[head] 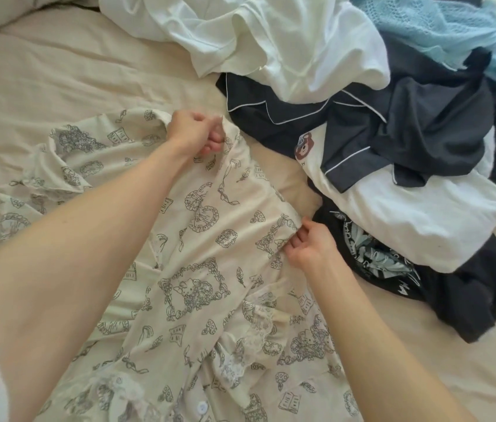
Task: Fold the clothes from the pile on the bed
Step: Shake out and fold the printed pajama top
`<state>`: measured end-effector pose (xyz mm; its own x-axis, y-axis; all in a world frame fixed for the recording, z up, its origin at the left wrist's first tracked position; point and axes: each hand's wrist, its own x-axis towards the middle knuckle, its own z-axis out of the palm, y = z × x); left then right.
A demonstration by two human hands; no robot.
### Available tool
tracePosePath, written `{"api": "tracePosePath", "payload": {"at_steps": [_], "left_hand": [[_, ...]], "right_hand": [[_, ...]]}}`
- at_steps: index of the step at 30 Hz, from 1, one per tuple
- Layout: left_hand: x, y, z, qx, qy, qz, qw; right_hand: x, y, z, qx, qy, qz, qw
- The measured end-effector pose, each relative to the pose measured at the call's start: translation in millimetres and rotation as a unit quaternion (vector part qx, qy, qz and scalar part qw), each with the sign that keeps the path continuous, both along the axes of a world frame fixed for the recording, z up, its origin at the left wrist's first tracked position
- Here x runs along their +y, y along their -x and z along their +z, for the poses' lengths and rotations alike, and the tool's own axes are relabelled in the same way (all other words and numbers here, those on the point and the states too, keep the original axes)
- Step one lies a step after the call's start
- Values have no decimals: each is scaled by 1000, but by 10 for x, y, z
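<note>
Single view, from the camera I wore on my head: it looked forward and steeply down, close over the bed point(66, 71), along my forearms, with the clothes pile point(377, 123) at upper right.

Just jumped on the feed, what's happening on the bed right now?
A person is working on a cream printed pajama top spread on the bed. The left hand grips its far edge, and the right hand pinches its right edge. It isn't folded yet. The pile of white, navy and blue clothes waits at the right.
</note>
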<state>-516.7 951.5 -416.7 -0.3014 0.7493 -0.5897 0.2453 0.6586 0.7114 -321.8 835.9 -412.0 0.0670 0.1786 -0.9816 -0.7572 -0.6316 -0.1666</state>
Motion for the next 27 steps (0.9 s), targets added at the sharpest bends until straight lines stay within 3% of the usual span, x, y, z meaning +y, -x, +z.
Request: {"api": "tracePosePath", "payload": {"at_steps": [2, 6, 9, 12, 15, 22, 27], "left_hand": [[-137, -22, -1, -22, 43, -27, 998], [-397, 8, -44, -51, 84, -65, 993], [-404, 53, -28, -98, 78, 13, 992], [-342, 123, -35, -60, 34, 49, 996], [-454, 125, -51, -37, 40, -6, 998], [-1164, 141, 132, 62, -11, -96, 993], [-2144, 332, 290, 120, -23, -48, 991]], "right_hand": [[-95, 30, 39, -14, -47, 33, 998], [-389, 135, 63, -52, -115, 208, 970], [-493, 181, 9, -95, -96, 259, 956], [-453, 155, -28, -120, -79, 210, 967], [-444, 152, -2, -115, -86, 194, 970], [-718, 218, 92, -75, -93, 293, 948], [-1009, 337, 160, -95, -96, 352, 926]]}}
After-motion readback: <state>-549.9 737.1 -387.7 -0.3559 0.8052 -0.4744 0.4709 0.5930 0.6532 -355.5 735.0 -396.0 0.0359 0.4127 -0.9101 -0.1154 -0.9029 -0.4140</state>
